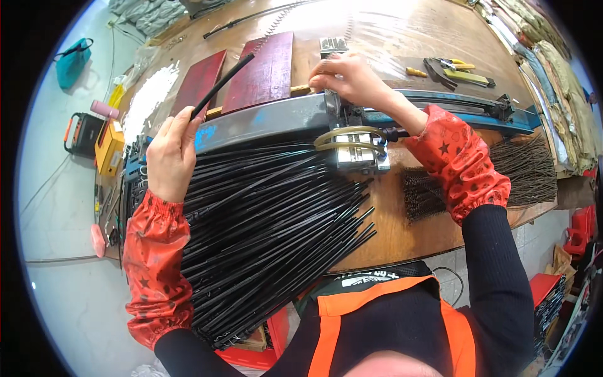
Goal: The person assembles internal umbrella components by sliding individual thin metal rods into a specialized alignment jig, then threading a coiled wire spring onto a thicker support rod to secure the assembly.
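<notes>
Pinched between thumb and fingers, the left hand (171, 151) holds a single black rod (223, 85) that slants up and to the right over two dark red boards (260, 72) lying side by side on the wooden table (402, 235). Below that hand a large fan of the same black rods (270, 232) lies spread across the table's near edge, reaching down toward the person's lap.

The right hand (348, 78) rests closed over the top of a small metal fixture (352, 147) mounted on a long blue-grey steel bar (270, 122) that crosses the table — what its fingers grip underneath cannot be told. Both forearms wear red patterned sleeve covers (461, 163).

Right of the fixture, bundles of dark wire coils (527, 166) lie on the table. Further back lie yellow-handled pliers (461, 69). At the left edge, a yellow box (110, 147) stands on the floor beside a black and orange case (81, 132), with a teal bag (72, 63) further off. A heap of white pieces (151, 97) lies on the table's left corner. Red crates (543, 286) stand at the lower right — one holds more dark rods.
</notes>
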Demonstrator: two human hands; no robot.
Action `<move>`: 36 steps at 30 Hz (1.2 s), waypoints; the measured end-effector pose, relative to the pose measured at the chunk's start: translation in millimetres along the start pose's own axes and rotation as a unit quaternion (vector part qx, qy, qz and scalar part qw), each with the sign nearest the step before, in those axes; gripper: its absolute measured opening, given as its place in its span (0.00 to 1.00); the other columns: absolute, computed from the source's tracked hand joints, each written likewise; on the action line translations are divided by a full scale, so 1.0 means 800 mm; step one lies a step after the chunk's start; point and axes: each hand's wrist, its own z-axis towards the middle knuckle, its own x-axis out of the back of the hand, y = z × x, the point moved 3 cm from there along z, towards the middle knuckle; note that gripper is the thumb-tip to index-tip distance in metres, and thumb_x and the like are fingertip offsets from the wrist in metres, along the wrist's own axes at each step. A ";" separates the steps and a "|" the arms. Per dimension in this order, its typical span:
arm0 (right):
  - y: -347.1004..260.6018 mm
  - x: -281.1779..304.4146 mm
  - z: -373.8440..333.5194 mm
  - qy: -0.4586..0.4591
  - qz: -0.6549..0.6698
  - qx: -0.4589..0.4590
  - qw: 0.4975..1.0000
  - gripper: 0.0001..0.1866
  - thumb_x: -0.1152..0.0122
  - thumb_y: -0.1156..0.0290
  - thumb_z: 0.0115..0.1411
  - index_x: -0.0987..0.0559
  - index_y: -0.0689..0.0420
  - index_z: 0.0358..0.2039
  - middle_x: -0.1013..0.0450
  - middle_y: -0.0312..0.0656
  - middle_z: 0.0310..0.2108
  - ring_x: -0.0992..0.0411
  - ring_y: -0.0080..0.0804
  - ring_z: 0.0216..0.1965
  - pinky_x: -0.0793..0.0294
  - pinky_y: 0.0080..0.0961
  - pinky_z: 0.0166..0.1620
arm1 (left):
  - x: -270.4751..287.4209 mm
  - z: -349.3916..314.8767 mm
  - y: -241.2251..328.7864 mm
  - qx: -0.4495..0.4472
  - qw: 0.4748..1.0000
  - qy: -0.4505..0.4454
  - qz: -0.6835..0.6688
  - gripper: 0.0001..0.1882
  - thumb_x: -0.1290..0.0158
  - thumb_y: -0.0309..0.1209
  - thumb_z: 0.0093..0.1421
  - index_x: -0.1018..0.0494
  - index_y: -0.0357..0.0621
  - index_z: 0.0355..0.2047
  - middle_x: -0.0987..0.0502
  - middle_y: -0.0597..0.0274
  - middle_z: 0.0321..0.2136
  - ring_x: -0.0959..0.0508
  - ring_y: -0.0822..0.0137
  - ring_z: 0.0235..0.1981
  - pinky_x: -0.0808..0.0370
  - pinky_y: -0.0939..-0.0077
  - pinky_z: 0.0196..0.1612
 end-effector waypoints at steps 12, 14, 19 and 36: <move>0.076 0.101 -0.120 0.050 -0.334 0.111 0.935 0.02 0.36 0.72 0.58 0.20 0.51 0.33 0.22 0.37 0.29 0.25 0.36 0.41 0.40 0.39 0.57 | -0.026 -0.002 -0.030 0.003 0.998 -0.056 0.033 0.12 0.44 0.30 0.64 0.22 0.48 0.48 0.23 0.53 0.30 0.20 0.52 0.28 0.25 0.64 0.31; 0.100 0.160 -0.174 0.066 -0.374 0.033 0.924 0.02 0.37 0.73 0.59 0.20 0.51 0.34 0.21 0.36 0.31 0.25 0.37 0.42 0.42 0.38 0.60 | -0.055 0.011 -0.012 -0.038 0.995 -0.088 0.019 0.11 0.44 0.30 0.63 0.22 0.50 0.47 0.22 0.54 0.30 0.20 0.52 0.29 0.24 0.62 0.31; 0.133 0.236 -0.256 0.084 -0.411 -0.050 0.906 0.05 0.43 0.70 0.65 0.20 0.54 0.37 0.21 0.40 0.34 0.26 0.39 0.44 0.43 0.40 0.63 | -0.171 0.059 0.060 -0.134 0.981 -0.125 -0.065 0.12 0.48 0.31 0.63 0.23 0.53 0.46 0.21 0.56 0.33 0.18 0.52 0.34 0.21 0.58 0.35; 0.187 0.224 -0.286 0.131 -0.311 -0.081 0.938 0.08 0.42 0.69 0.67 0.22 0.61 0.38 0.27 0.46 0.34 0.29 0.44 0.40 0.32 0.36 0.47 | -0.228 0.055 0.070 -0.034 0.986 -0.066 -0.149 0.10 0.40 0.37 0.60 0.23 0.44 0.32 0.24 0.57 0.30 0.21 0.51 0.35 0.25 0.58 0.37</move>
